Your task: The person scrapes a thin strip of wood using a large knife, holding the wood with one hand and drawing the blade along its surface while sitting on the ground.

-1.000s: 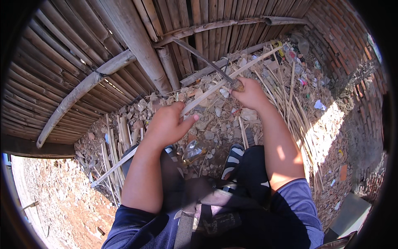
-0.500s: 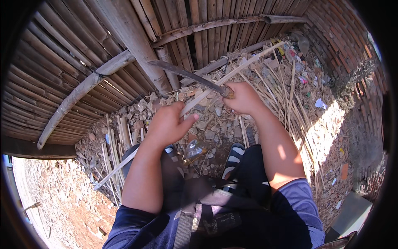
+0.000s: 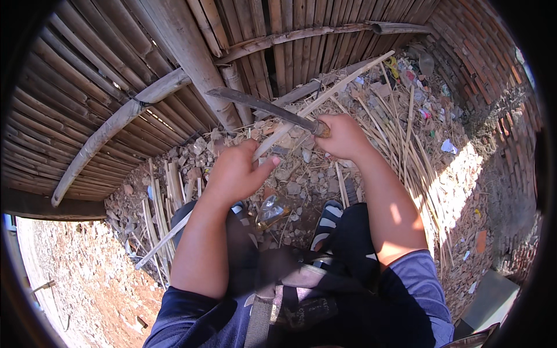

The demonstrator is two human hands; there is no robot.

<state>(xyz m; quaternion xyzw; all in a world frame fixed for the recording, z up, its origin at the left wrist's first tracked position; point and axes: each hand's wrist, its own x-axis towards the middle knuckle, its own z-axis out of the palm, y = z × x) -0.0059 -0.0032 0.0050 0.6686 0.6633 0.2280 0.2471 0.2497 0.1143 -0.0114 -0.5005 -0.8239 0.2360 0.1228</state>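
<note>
My right hand (image 3: 344, 137) is wrapped round the wooden handle of a machete (image 3: 261, 106), whose dark blade points to the upper left. The blade lies across a long pale bamboo strip (image 3: 333, 90) and appears to touch it. My left hand (image 3: 237, 176) is closed round the same strip, thumb toward the right. From there the strip slants up to the far right, and its other end shows beyond my left forearm at the lower left. Part of it is hidden behind my hand and arm.
A bamboo slat wall (image 3: 87, 116) with a thick post (image 3: 197, 58) rises ahead and left. Several cut strips (image 3: 426, 174) lie on the right, more (image 3: 155, 226) by my left knee. Rubble and a clear plastic bag (image 3: 271, 210) lie between my feet. A brick wall (image 3: 476, 52) stands far right.
The bamboo strip has shifted slightly, its far end a little to the left and its near end a little to the right. The machete blade tip is marginally lower. Both hands keep their holds.
</note>
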